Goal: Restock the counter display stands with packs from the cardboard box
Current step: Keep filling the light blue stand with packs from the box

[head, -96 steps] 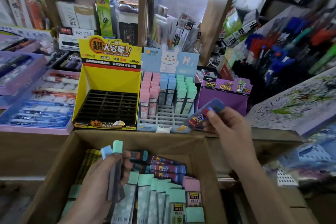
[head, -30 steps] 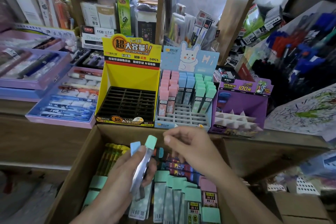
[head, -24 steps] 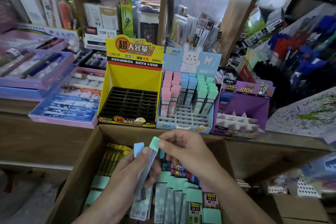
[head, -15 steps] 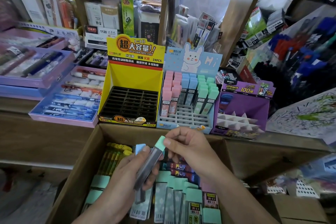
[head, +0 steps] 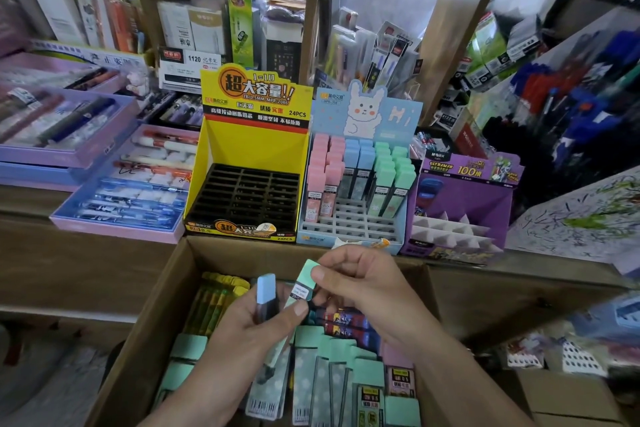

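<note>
Crowded stationery shelves fill the upper frame, with three stands on the wooden counter at mid-frame: a yellow stand (head: 221, 156) with vacant black slots, a blue rabbit stand (head: 349, 222) part-filled with pink, blue and green packs, and a purple stand (head: 460, 198). At lower centre, over the open cardboard box (head: 162, 305), the left hand (head: 256, 329) is curled round a blue-capped pack (head: 266, 298), its thumb also lying across a green-capped pack (head: 306, 279). The right hand (head: 363, 284) pinches that green cap between thumb and fingertips. More packs lie flat in the box below. Assessment: these are slim, stiff plastic cases, light, probably smooth and prone to slip. Any contents look breakable, so dropping is inadvisable. Holding by the flat sides just under the cap appears safer than pulling on the cap alone, which might come off.
</note>
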The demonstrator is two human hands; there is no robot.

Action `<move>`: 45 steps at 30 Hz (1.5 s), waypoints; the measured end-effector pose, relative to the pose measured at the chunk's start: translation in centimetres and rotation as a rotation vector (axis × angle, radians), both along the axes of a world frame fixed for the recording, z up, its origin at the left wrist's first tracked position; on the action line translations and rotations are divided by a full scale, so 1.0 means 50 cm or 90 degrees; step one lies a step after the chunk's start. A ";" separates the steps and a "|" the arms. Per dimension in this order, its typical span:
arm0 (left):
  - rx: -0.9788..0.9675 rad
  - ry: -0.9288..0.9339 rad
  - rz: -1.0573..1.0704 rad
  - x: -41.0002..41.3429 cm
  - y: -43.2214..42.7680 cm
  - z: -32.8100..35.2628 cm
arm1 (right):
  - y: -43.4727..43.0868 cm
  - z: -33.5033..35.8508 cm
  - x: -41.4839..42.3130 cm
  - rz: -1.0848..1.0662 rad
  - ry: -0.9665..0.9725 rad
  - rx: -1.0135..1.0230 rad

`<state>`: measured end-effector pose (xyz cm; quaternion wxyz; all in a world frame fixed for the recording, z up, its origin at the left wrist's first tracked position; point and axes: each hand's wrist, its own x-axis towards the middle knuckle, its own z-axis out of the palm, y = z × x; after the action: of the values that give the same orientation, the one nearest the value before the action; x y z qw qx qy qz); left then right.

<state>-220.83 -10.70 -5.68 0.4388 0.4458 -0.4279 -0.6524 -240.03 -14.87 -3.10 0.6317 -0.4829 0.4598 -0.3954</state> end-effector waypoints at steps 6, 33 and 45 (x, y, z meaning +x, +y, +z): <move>0.105 0.037 0.068 0.002 -0.015 -0.011 | -0.011 0.043 -0.039 -0.075 0.053 -0.064; 0.107 0.046 0.093 0.008 -0.026 -0.034 | -0.117 0.113 -0.193 -0.264 0.449 -0.448; 0.050 0.039 0.090 0.013 -0.025 -0.051 | -0.129 0.112 -0.186 -0.190 0.716 -0.606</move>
<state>-220.20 -11.94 -8.24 0.4791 0.4715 -0.3559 -0.6493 -249.32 -21.34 2.52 -0.0357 -0.7658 0.5530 -0.3265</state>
